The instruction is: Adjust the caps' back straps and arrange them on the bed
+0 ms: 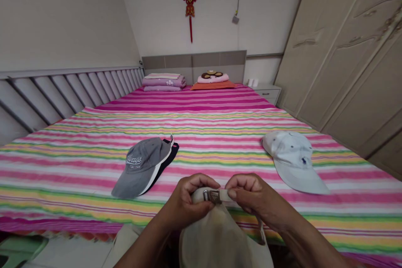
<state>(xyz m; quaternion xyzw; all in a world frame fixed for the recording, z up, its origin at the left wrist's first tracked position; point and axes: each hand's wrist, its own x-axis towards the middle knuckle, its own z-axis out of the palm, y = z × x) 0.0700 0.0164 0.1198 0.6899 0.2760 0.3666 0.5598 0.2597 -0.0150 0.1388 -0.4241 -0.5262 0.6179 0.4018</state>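
Observation:
A beige cap [216,238] hangs at the bottom centre, its back strap uppermost. My left hand [190,201] is closed on the cap's strap beside a metal buckle [206,195]. The fingers of my right hand [251,194] pinch the strap's light end, just right of the buckle. On the bed to the left, a grey cap [143,163] with white lettering lies over a dark cap [168,161]. A white cap [290,159] with a small dark logo rests on the bed to the right.
The striped bedspread [220,134] spreads under the caps. Folded purple bedding [165,83] and a pink pillow [213,78] lie by the headboard [216,63]. A metal railing [72,92] runs along the left; a wardrobe [339,63] and nightstand [267,92] stand at right.

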